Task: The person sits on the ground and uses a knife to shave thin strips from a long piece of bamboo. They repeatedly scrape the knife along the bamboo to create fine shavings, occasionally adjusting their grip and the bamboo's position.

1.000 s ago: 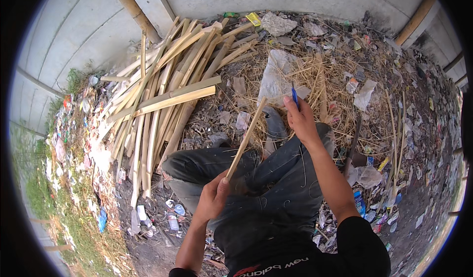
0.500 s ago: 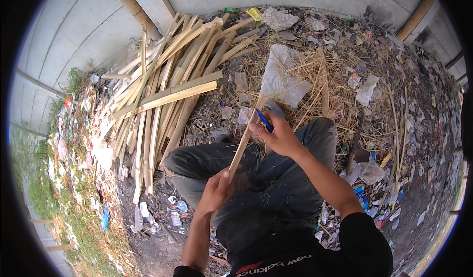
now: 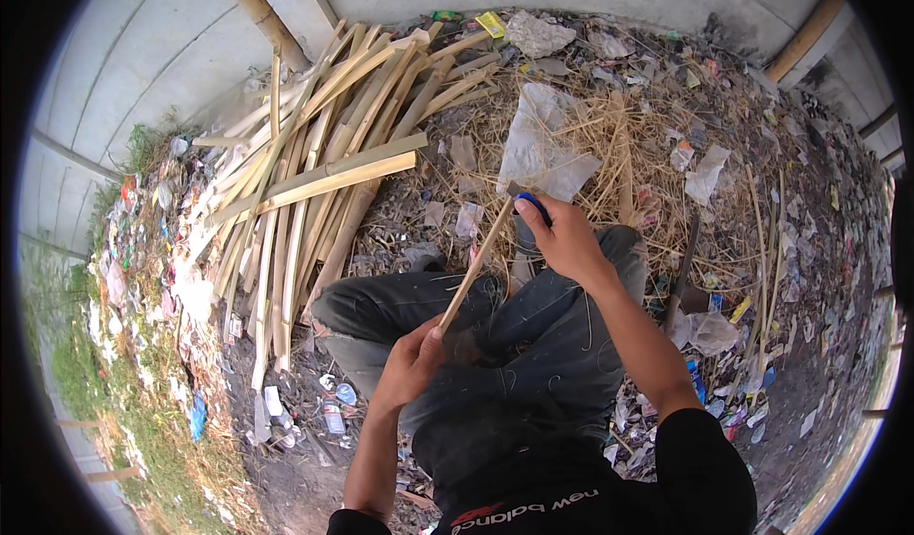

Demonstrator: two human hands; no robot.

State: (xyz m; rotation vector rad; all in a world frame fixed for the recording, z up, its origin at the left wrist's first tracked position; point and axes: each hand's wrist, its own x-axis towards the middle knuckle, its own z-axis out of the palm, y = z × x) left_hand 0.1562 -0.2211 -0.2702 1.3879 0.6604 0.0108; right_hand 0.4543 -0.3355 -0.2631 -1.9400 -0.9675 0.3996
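Above my lap a thin bamboo strip (image 3: pixel 477 267) slants from lower left up to the right. My left hand (image 3: pixel 413 362) grips its lower end, thumb laid along it. Closed round a blue-handled knife (image 3: pixel 533 208), my right hand (image 3: pixel 568 238) is at the strip's far end. The knife's short dark blade lies against the strip there; how the edge meets it is too small to tell. Fine curled shavings (image 3: pixel 587 324) cling to my dark trousers.
A large pile of split bamboo strips (image 3: pixel 333 145) lies at the far left, near a concrete wall (image 3: pixel 590 2). Straw-like shavings (image 3: pixel 609 145) and a clear plastic sheet (image 3: pixel 543 140) cover ground ahead. A long dark blade-like tool (image 3: pixel 684 273) lies on the right amid litter.
My right hand with the knife has slid up and away along the strip to its far end. The strip has turned slightly. My left hand keeps its hold, shifted only a little.
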